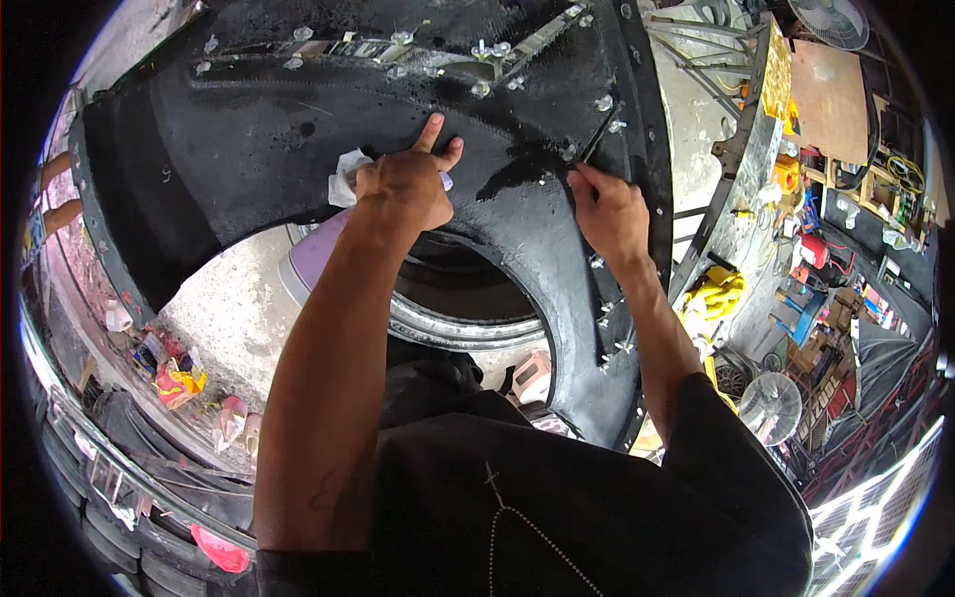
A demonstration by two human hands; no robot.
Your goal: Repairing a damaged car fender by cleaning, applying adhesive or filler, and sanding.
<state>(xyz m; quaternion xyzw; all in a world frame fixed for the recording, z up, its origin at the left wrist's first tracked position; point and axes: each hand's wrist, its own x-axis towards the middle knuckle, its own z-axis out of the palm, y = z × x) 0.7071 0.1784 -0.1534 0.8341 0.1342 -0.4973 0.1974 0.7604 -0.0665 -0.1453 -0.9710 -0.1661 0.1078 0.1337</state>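
the black curved panel [298, 139] lies before the person, over what looks like a tyre [458, 274]. the left hand [408, 189] grips a white wad [344, 181], two fingers spread; the right hand [612, 214] is bunched narrow near a wet patch [517, 174], any contents hidden. wiping seems the step in hand, the next move calling for light strokes around the fasteners [604, 102].

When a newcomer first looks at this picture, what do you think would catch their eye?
Most likely the large black curved panel across the upper middle, with a wide arched cutout in its lower edge. Next might come the person's bare left hand over its middle, with a crumpled white wad showing beside it, and the bare right hand toward its right side. The bright yellow crumpled bundle farther right also stands out.
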